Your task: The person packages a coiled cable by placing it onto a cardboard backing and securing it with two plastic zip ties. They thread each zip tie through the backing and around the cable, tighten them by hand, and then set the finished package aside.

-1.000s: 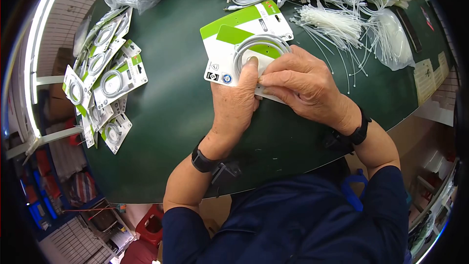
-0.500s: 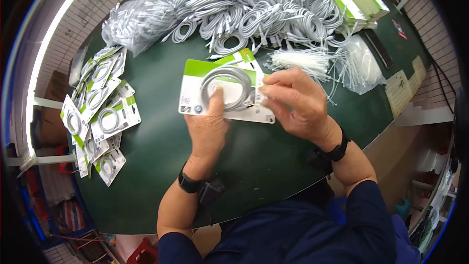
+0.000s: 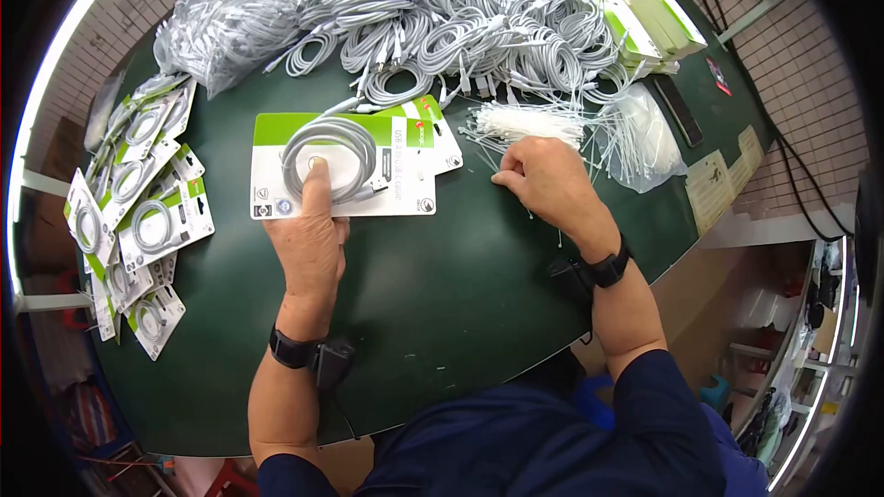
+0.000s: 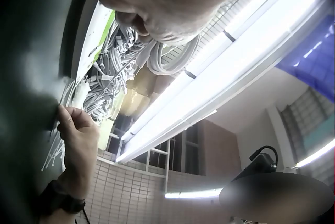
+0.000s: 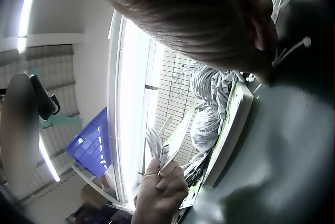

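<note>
My left hand [image 3: 308,253] holds a white and green card [image 3: 405,202] from below, its thumb pressing inside a grey cable coil [image 3: 368,161] lying on the card. Behind that card's right end, another card [image 3: 448,145] shows in part. Over the table's right side is my right hand [image 3: 557,186], beside a pile of white cable ties [image 3: 529,122]. Thumb and forefinger meet around a thin tie, seen in the right wrist view, where a tie [image 5: 293,49] runs to the fingertips. My palm hides part of the grip.
Carded cables [image 3: 152,225] lie piled on the left. Loose grey cables [image 3: 470,23] and a filled plastic bag [image 3: 226,32] cover the far side. At the right are stacked cards [image 3: 658,18], a bag of ties [image 3: 645,143], a dark phone [image 3: 679,110] and paper [image 3: 714,186].
My right hand has left the card and moved to the cable ties, its fingers drawing together. My left hand has lowered the card and turned it level, with the coil still on it.
</note>
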### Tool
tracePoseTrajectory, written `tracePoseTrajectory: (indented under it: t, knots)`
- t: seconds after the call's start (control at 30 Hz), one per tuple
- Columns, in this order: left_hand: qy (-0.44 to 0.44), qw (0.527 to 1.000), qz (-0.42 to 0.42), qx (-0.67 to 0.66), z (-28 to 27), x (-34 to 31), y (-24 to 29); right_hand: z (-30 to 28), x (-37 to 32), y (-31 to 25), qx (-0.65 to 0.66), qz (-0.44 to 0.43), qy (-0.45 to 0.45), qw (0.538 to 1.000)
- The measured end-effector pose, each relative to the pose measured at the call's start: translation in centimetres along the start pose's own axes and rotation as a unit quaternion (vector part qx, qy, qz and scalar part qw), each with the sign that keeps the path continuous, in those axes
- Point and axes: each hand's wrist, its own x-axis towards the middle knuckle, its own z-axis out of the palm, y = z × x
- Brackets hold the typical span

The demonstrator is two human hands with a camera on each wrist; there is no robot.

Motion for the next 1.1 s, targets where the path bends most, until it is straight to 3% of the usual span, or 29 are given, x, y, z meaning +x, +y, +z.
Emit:
tracePoseTrajectory:
  t: [0.1, 0.3, 0.5, 0.7, 0.8, 0.9, 1.1]
  knots:
    - [-0.014, 1.000, 0.001, -0.004, -0.2, -0.1, -0.2, 0.2, -0.3, -0.4, 0.047, -0.006, -0.037, 0.998]
    - [-0.031, 0.999, 0.006, -0.012, 0.2, -0.5, -0.5, 1.0, -0.7, -0.8, 0.003, -0.079, 0.032, 0.996]
    - [-0.021, 1.000, -0.003, -0.011, 0.7, -0.9, -0.3, -0.5, -0.5, 0.3, 0.017, -0.056, 0.036, 0.998]
    - [-0.013, 1.000, -0.010, 0.003, 0.6, -1.0, -0.3, -1.6, -0.2, 0.2, 0.131, -0.028, 0.044, 0.990]
    - [-0.025, 1.000, 0.001, 0.004, 0.3, -0.9, -0.7, -1.6, -0.7, -0.5, 0.054, 0.008, -0.070, 0.996]
    - [-0.011, 1.000, 0.007, -0.009, 0.5, -1.0, -0.6, -0.7, -0.5, -0.1, 0.038, -0.033, -0.085, 0.995]
    - [-0.007, 1.000, 0.006, -0.003, 0.8, -1.3, -0.6, 0.1, -0.6, 0.4, 0.023, -0.083, 0.004, 0.996]
